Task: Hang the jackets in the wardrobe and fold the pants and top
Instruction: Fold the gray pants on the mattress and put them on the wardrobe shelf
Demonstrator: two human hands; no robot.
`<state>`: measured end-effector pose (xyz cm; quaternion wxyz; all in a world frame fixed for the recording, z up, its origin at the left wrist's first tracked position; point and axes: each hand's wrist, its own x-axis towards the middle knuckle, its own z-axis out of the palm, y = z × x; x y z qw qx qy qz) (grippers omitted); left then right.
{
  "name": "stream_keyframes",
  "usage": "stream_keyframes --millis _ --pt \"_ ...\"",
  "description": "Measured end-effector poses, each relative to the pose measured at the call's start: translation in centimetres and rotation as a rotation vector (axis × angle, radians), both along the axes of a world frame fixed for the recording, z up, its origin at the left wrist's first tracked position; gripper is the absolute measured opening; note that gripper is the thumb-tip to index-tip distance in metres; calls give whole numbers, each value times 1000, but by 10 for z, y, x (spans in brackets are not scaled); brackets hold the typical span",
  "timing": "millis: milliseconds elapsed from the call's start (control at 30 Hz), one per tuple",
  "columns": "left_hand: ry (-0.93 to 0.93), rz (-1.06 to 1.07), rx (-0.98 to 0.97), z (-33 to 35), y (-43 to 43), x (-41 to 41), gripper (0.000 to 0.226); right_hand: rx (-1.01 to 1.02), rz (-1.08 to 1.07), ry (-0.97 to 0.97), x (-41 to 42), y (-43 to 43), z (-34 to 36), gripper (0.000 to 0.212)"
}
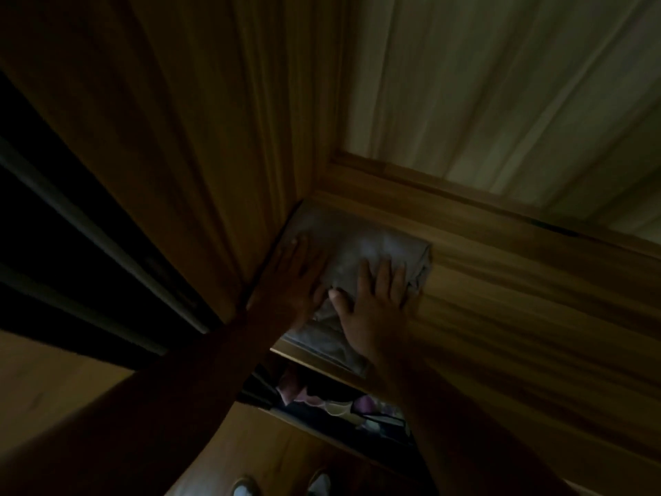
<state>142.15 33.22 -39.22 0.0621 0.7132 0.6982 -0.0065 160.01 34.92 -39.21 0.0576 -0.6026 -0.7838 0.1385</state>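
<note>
A folded grey garment (361, 252) lies on a wooden wardrobe shelf (500, 281), tucked into the corner against the side panel. My left hand (289, 281) rests flat on its left part, fingers spread. My right hand (372, 302) presses flat on its right part, fingers apart, thumb toward the left hand. Neither hand curls around the fabric. The scene is dim and somewhat blurred.
A wooden side panel (200, 137) rises left of the garment. Below the shelf's front edge (322, 366), a lower compartment holds several mixed clothes (332, 402). A dark opening (53, 245) lies at the far left. My shoes (282, 486) show at the bottom.
</note>
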Motion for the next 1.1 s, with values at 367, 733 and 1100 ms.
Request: stream_keyframes --millis 367,733,1100 --pt "-10 96 -15 3 12 2 82 -110 36 -62 1 17 -7 92" --pt "4 143 66 -17 44 -4 74 45 75 -117 9 65 -17 77" --pt "-68 132 81 -15 50 -9 75 -11 61 -106 5 74 -12 77"
